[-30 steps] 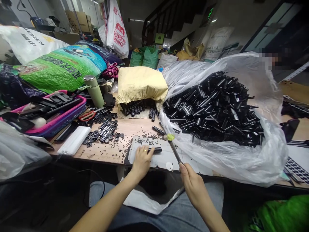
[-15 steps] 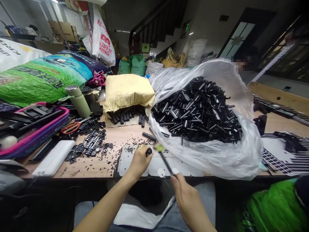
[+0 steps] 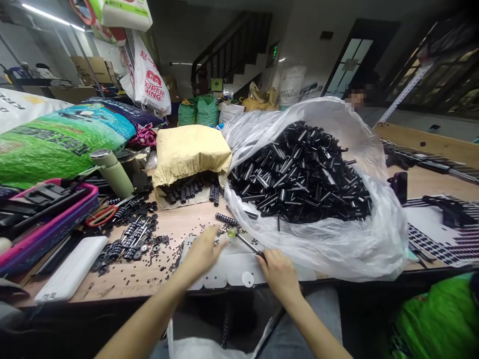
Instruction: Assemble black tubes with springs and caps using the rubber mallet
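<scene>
Since the last frame, a roller [image 3: 225, 326] has appeared below the left hand's [image 3: 202, 252] fingers, which look released, though blurred; the right hand [image 3: 280, 275] grips the hammer [image 3: 248, 244] beside them. I judge one piece done; continuing calls for a fresh tube.

Left grip [image 3: 202, 253] blurred, fingers [image 3: 214, 233] loosely spread; right grip [image 3: 280, 275] curled tight; forearms [image 3: 149, 310] stretched forward.

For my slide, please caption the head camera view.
Right hand gripping a hammer, left hand over a pale board, beside a plastic bag of black parts.
</scene>
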`<action>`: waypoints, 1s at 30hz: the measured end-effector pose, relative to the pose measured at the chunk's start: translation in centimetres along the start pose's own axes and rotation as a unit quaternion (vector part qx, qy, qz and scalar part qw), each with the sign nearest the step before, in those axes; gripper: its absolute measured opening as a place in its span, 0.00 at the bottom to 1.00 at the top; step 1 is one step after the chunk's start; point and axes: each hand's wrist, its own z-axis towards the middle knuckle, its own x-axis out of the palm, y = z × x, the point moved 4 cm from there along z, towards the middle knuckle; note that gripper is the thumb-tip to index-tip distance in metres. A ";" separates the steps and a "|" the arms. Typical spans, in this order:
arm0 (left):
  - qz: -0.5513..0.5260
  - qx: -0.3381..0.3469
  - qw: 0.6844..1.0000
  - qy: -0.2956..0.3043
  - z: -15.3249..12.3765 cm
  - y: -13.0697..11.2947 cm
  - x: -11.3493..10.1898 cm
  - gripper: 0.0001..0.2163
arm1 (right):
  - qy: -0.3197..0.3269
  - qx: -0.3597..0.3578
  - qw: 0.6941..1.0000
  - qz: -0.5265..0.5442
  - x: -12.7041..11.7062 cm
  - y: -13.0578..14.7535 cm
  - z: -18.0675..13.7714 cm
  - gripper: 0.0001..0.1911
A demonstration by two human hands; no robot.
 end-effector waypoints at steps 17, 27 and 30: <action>0.130 -0.091 0.983 -0.092 21.2 7.2 -0.3 0.11 | -0.101 0.023 0.990 0.090 2.3 1.1 0.7 0.10; -0.184 -0.138 0.968 -0.101 8.5 7.5 -1.3 0.14 | -0.199 -0.019 0.979 0.037 -3.6 -2.9 10.3 0.15; -0.409 -0.168 0.896 -0.039 3.7 6.6 0.0 0.13 | -0.176 -0.046 0.983 0.027 -3.9 -5.4 15.2 0.18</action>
